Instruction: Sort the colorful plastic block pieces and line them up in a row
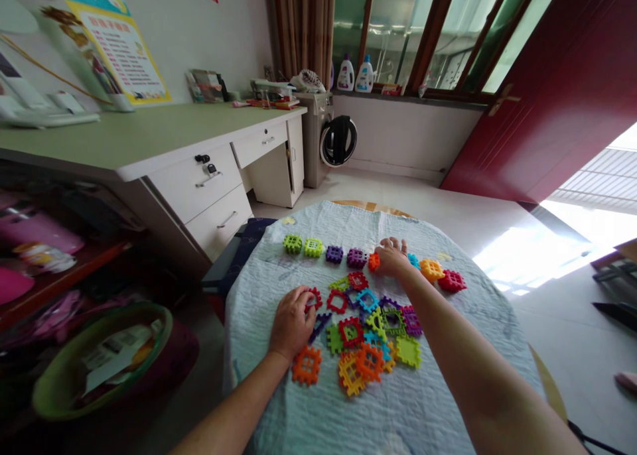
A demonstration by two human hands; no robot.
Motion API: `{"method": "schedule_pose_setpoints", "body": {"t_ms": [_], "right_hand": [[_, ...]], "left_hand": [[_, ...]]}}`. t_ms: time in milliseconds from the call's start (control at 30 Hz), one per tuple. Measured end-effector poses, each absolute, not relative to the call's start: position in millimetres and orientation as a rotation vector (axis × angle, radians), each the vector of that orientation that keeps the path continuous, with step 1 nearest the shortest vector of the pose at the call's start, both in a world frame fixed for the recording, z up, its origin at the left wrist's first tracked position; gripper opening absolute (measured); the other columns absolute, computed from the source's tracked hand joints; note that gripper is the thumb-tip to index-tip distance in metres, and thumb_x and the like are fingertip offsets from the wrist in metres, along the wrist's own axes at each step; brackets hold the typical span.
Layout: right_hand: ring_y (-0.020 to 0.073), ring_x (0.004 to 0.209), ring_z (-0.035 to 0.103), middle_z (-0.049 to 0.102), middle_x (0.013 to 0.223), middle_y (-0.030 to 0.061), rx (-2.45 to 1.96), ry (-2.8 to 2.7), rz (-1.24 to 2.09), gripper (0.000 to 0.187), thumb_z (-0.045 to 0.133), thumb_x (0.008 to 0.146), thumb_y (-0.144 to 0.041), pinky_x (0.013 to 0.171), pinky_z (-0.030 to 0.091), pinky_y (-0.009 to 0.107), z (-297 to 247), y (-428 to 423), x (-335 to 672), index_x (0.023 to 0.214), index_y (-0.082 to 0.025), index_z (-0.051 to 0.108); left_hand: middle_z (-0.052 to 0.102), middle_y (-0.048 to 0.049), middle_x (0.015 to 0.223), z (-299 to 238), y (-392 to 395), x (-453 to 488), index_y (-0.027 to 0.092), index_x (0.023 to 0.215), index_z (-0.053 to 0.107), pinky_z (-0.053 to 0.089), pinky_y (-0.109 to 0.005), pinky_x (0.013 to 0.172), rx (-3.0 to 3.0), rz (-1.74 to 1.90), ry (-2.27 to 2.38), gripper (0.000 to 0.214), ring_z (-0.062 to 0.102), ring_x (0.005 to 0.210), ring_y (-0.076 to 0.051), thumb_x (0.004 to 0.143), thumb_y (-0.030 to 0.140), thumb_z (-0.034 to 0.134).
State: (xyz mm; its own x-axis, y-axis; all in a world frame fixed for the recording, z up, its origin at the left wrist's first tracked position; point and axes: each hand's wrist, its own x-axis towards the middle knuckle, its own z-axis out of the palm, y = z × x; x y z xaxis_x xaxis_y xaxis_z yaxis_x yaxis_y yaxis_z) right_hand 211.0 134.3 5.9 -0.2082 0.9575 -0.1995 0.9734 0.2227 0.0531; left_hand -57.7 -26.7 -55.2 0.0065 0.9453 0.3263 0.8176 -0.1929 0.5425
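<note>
on pale quilted cloth [415, 408] | left hand [292, 322]: fingers together, curled over red plastic waffle block [313, 298], grip unclear, heap of blocks [371, 325] just right | right hand [392, 257]: palm down, fingers spread apart, holding nothing visible, orange block [373, 261] just left, closing row of 5 blocks [334, 254] | right hand nearer row, left hand nearer heap

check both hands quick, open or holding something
left hand: curled, fingertips on a red plastic block, grip unclear
right hand: open, palm down, beside an orange plastic block, nothing held
</note>
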Motion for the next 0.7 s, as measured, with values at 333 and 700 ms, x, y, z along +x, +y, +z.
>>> {"method": "schedule_pose_setpoints", "body": {"t_ms": [333,700], "right_hand": [[0.0416,0.142,0.021,0.045,0.143,0.0173,1.863,2.307,-0.111,0.054,0.075,0.069,-0.038,0.114,0.003,0.062,11.5,133.6,213.6,0.119,-0.018,0.068],[0.0275,0.11,0.058,0.063,0.116,0.0116,2.421,3.023,-0.102,0.029,0.058,0.085,-0.035,0.096,0.044,0.045,45.5,72.9,258.9,0.107,-0.02,0.067]], "left_hand": [[0.065,-0.0092,0.118,-57.1,-26.5,-58.6,0.02,0.101,0.064,0.047,-0.045,0.103,2.081,0.959,1.849,0.021,0.06,0.112,-0.026,0.081,0.016,0.056],[0.066,-0.0091,0.117,-61.3,-25.2,-58.2,0.02,0.098,0.065,0.047,-0.045,0.103,2.097,0.983,1.871,0.02,0.061,0.112,-0.026,0.081,0.017,0.055]]}}
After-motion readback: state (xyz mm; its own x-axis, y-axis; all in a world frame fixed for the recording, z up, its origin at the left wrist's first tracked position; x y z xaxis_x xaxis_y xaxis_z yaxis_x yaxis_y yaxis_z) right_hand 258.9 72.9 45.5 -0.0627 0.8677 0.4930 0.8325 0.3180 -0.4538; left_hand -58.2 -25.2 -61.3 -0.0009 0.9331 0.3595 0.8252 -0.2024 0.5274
